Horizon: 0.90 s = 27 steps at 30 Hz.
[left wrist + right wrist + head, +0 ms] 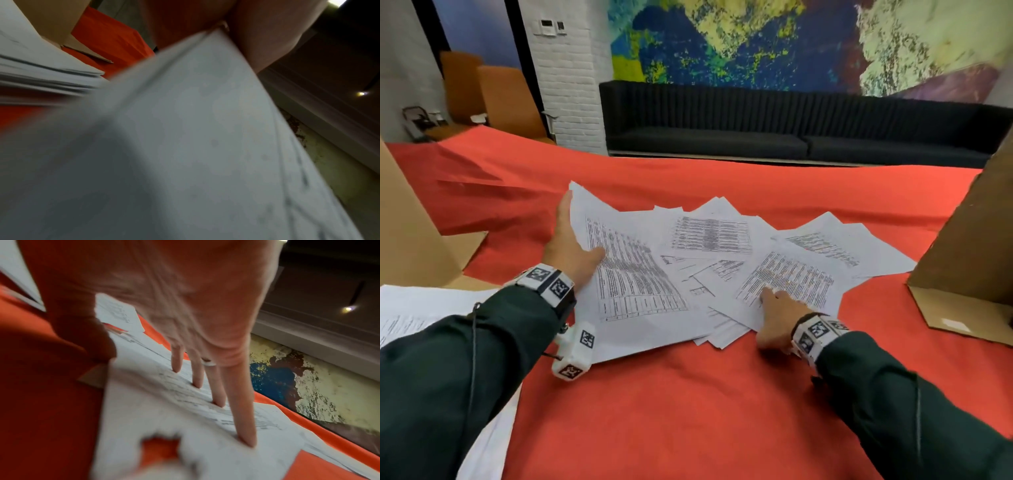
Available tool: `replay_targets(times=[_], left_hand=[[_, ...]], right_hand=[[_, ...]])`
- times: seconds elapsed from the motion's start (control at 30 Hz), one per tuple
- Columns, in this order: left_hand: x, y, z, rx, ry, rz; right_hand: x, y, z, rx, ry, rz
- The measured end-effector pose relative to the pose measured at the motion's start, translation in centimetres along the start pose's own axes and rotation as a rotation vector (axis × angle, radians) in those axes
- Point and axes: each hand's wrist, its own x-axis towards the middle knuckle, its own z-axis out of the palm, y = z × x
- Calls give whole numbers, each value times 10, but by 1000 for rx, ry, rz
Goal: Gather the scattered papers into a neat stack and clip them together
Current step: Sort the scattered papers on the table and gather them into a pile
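Observation:
Several printed white papers [709, 236] lie fanned out and overlapping on the red tablecloth [688, 411]. My left hand [571, 240] holds the left edge of a large table-printed sheet [633, 281], with the thumb on top and the fingers stretched along the edge. In the left wrist view that sheet [185, 129] runs up between thumb and palm [267, 32] and fills the frame. My right hand [774, 318] presses straight fingers [242, 402] onto a text sheet [787, 277] at the pile's near right, and its thumb [92, 337] is at that sheet's edge. No clip is visible.
A cardboard box [410, 233] stands at the left and another [969, 240] at the right of the pile. A separate batch of papers [421, 308] lies under my left forearm. A black sofa [722, 137] runs behind the table.

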Motion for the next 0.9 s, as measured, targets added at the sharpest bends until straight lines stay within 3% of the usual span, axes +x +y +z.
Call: replay_targets(times=[0.07, 0.17, 0.43, 0.63, 0.73, 0.8, 0.9], left_hand=[[-2, 1, -1, 47, -85, 56], [-2, -4, 3, 78, -161, 28], [-7, -3, 7, 40, -165, -58], [-18, 6, 19, -83, -271, -94], [-20, 6, 28, -90, -417, -111], [-28, 12, 36, -110, -482, -141], [-36, 20, 54, -353, -502, -342]], right_hand=[[0, -3, 1, -24, 15, 15], [1, -5, -4, -81, -13, 19], [1, -2, 5, -129, -20, 20], [-1, 3, -8, -148, 242, 33], [-7, 10, -35, 103, 375, 69], [-16, 8, -47, 243, 442, -24], [-41, -13, -39, 184, 322, -247]])
